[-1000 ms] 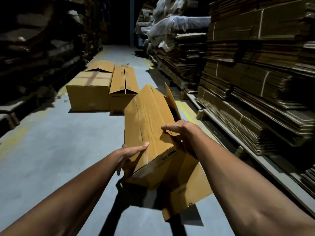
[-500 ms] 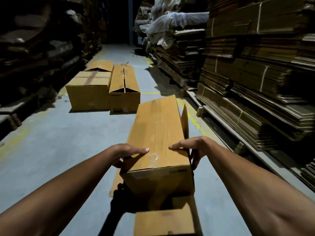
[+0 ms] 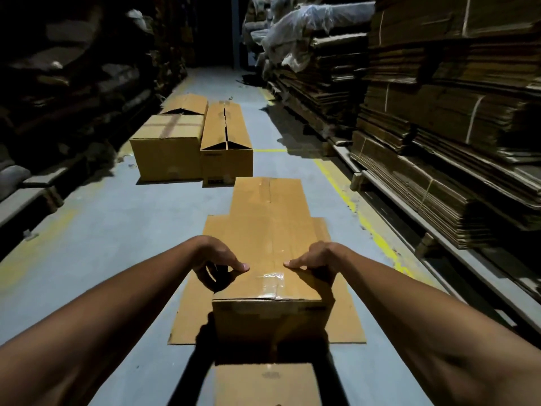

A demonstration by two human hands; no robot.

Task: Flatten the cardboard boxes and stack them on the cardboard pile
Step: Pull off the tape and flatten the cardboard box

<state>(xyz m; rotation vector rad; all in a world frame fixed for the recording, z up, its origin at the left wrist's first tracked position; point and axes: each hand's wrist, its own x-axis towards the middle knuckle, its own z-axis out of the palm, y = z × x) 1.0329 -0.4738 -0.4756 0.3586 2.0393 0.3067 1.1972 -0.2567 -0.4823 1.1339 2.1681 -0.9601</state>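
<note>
- Closest in, below both wrists, a loose flap (image 3: 265,383) of cardboard sticks out toward the viewer, largely in shadow.
- The left hand (image 3: 218,259) grips the long box (image 3: 270,253) on its left top edge, thumb laid flat on the top face and fingers curled down the side; how far they wrap is hidden.
- The right hand (image 3: 314,260) mirrors it on the right edge, thumb on top, fingers folded over the side wall.
- Between the two thumbs runs a taped seam (image 3: 273,281), glossy and apparently unbroken at this near end.
- Under the fingers, flattened cardboard (image 3: 190,326) lies on the floor (image 3: 102,230), and the box seems to rest on it.
- To flatten well, I judge the tape needs splitting first; then press the side walls inward evenly from both edges so the box folds along its creases rather than buckling.
- Beyond the fingertips, well apart, stand a sealed box (image 3: 168,150) and an open-topped box (image 3: 227,142), another behind them.
- Right of the right hand, bundled cardboard stacks (image 3: 439,148) line the aisle.
</note>
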